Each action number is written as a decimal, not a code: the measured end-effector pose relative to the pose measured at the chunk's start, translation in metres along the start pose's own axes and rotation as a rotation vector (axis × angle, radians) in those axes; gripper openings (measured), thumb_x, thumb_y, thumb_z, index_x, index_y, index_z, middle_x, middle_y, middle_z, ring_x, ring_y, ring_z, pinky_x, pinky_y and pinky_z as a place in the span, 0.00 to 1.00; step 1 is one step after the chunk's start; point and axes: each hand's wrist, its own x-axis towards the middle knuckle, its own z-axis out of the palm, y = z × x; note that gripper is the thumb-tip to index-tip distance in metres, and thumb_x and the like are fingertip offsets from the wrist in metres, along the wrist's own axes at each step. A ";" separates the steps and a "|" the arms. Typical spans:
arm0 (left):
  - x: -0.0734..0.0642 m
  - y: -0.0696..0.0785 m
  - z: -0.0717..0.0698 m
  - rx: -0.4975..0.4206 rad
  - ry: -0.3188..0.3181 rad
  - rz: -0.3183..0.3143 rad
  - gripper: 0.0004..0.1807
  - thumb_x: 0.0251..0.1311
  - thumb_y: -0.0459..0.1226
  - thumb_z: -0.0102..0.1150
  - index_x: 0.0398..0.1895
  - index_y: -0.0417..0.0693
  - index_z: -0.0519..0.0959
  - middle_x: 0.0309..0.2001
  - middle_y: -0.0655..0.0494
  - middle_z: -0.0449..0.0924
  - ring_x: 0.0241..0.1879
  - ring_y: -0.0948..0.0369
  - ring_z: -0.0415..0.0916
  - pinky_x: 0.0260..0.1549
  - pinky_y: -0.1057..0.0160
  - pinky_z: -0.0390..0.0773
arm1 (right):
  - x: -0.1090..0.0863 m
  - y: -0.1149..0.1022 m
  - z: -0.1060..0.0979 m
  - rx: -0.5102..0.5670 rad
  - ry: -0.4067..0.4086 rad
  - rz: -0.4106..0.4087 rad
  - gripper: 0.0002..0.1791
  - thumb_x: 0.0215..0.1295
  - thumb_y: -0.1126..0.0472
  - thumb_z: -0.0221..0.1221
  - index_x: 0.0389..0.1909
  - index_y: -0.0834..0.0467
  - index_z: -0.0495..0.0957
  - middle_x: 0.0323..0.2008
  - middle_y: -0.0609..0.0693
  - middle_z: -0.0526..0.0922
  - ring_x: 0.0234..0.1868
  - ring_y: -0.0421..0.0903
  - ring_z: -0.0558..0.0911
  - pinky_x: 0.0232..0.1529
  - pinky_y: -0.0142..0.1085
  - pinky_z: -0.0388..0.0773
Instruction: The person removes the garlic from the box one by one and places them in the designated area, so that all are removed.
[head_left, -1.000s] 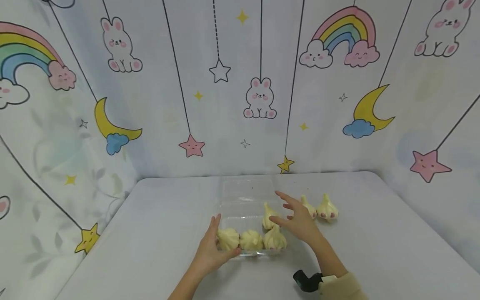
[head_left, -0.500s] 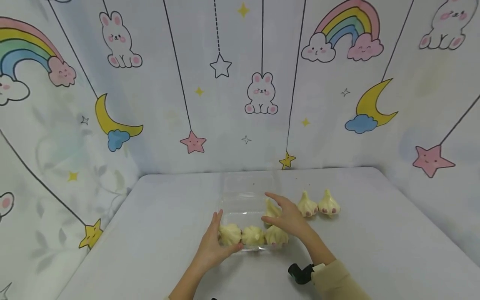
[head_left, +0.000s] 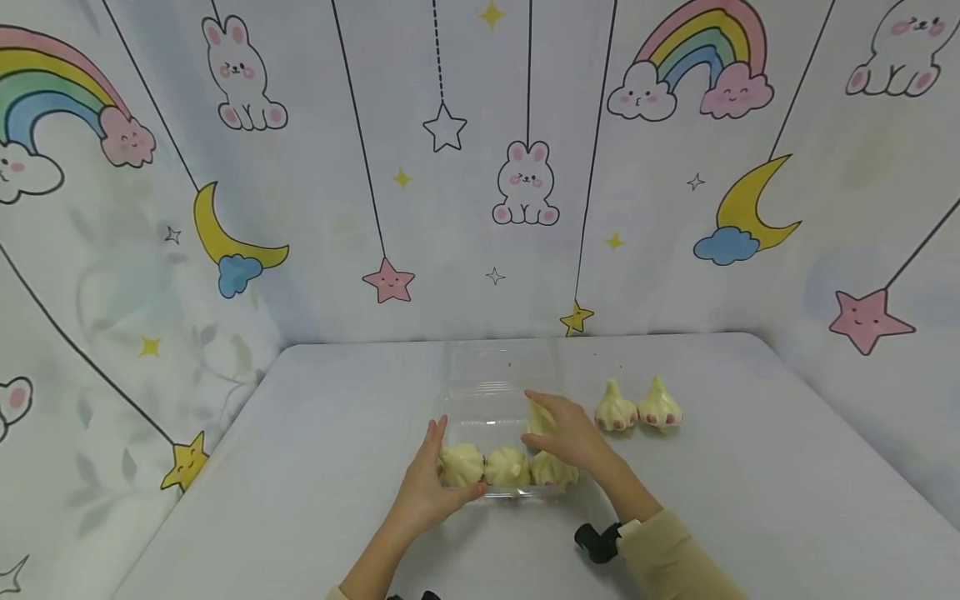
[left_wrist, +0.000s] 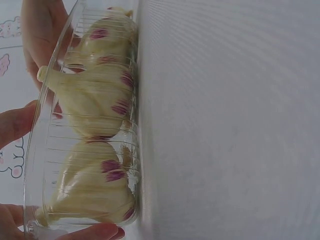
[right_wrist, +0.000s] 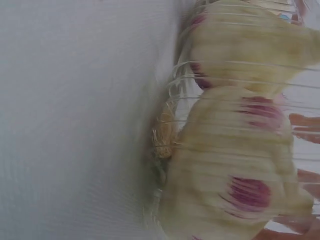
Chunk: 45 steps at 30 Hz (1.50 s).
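A clear plastic clamshell container stands on the table, lid laid back. Along its front sit a left garlic bulb, a middle garlic bulb and a right garlic bulb. My left hand holds the container's front left corner, with the thumb on the rim in the left wrist view. Behind the right bulb, my right hand has thumb and fingers about another garlic bulb, which it partly hides. Through the container wall, the right wrist view shows purple-marked garlic bulbs up close.
Right of the container, two more garlic bulbs stand side by side, a nearer-left one and a right one. The transparent lid reaches toward the table's back edge. A patterned curtain rises behind the white table.
My right hand has moved left and its fingers have come together about the rear bulb in the container. The left hand keeps its hold on the corner. The head view has tilted slightly down.
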 end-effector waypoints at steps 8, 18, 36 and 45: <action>0.002 0.000 0.001 -0.006 0.005 0.011 0.58 0.41 0.45 0.73 0.70 0.40 0.45 0.69 0.34 0.39 0.64 0.35 0.45 0.55 0.35 0.56 | 0.004 -0.002 0.004 -0.026 0.006 0.028 0.36 0.48 0.61 0.68 0.60 0.62 0.68 0.56 0.60 0.73 0.58 0.60 0.69 0.57 0.53 0.65; 0.001 -0.002 0.000 0.001 0.007 0.004 0.58 0.41 0.46 0.72 0.70 0.40 0.45 0.69 0.33 0.39 0.64 0.34 0.47 0.55 0.36 0.58 | 0.008 -0.004 0.011 -0.032 0.035 0.018 0.37 0.41 0.71 0.68 0.58 0.60 0.70 0.53 0.58 0.75 0.54 0.58 0.72 0.51 0.50 0.71; -0.001 -0.002 0.001 -0.012 0.010 0.007 0.58 0.40 0.45 0.73 0.70 0.41 0.45 0.69 0.33 0.39 0.62 0.34 0.52 0.53 0.40 0.64 | 0.009 0.001 0.015 -0.050 0.025 0.050 0.39 0.41 0.68 0.70 0.59 0.55 0.68 0.51 0.59 0.76 0.51 0.61 0.73 0.45 0.52 0.73; 0.001 -0.001 0.002 -0.023 0.000 0.014 0.58 0.41 0.44 0.73 0.71 0.41 0.44 0.69 0.33 0.38 0.62 0.34 0.51 0.52 0.41 0.66 | 0.006 -0.005 0.007 0.003 0.063 0.083 0.41 0.40 0.66 0.72 0.60 0.52 0.67 0.51 0.59 0.76 0.52 0.61 0.72 0.48 0.57 0.69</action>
